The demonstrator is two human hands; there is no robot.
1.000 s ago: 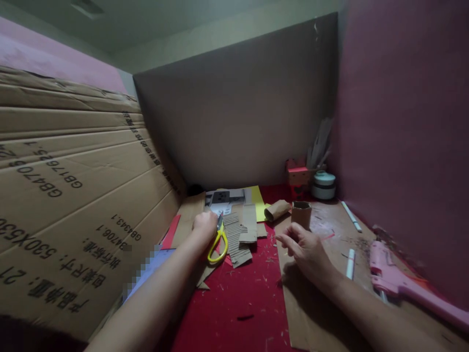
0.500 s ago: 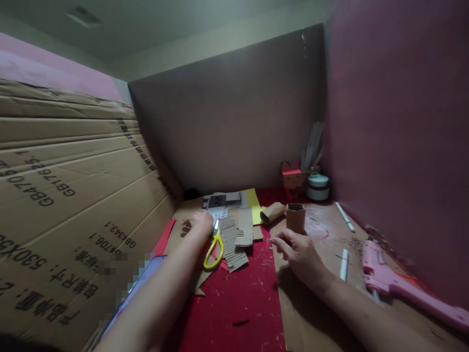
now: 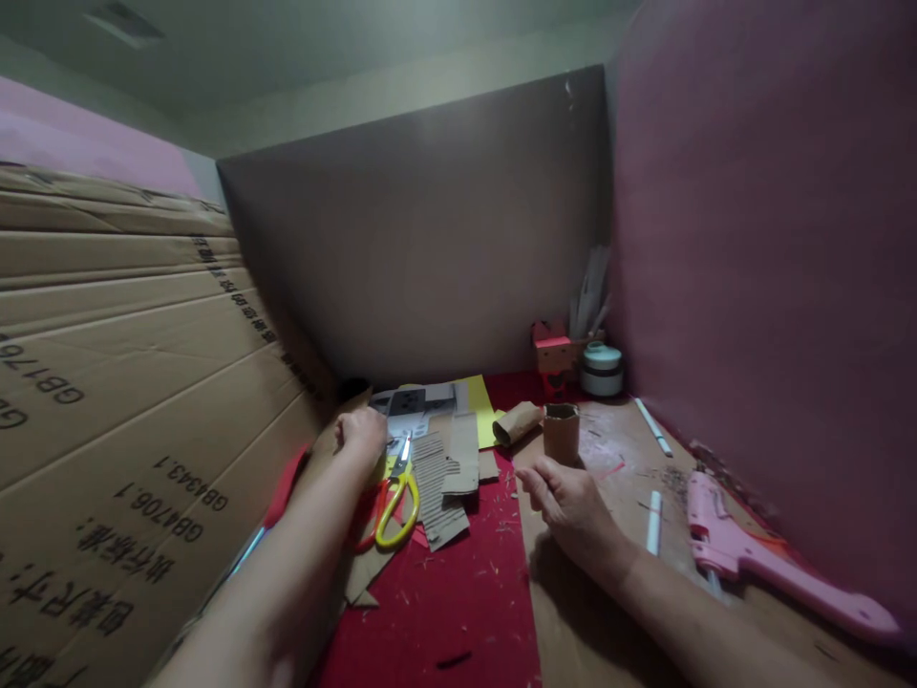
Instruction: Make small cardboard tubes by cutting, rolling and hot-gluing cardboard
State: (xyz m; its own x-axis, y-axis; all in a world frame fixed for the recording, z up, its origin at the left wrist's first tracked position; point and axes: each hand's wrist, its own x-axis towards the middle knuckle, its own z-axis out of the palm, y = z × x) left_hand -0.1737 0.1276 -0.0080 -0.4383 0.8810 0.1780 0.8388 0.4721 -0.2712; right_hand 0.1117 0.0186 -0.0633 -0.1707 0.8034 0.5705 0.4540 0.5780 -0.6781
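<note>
In the head view, the left hand [image 3: 363, 433] is held over the cardboard sheet [image 3: 315, 468] on the left, its fingers partly hidden, so whether they are closed on the sheet cannot be told. The right hand [image 3: 563, 494] is held just in front of the upright cardboard tube [image 3: 561, 438], its thumb and fingers pressed together. Between the hands, scissors [image 3: 398, 471] and a ridged cardboard scrap [image 3: 438, 492] are seen, and a pink glue gun [image 3: 749, 549] is laid farther right.

Scissors [image 3: 402, 470] left, glue gun [image 3: 725, 549] right — cardboard tubes [image 3: 562, 438] between, farther back.
</note>
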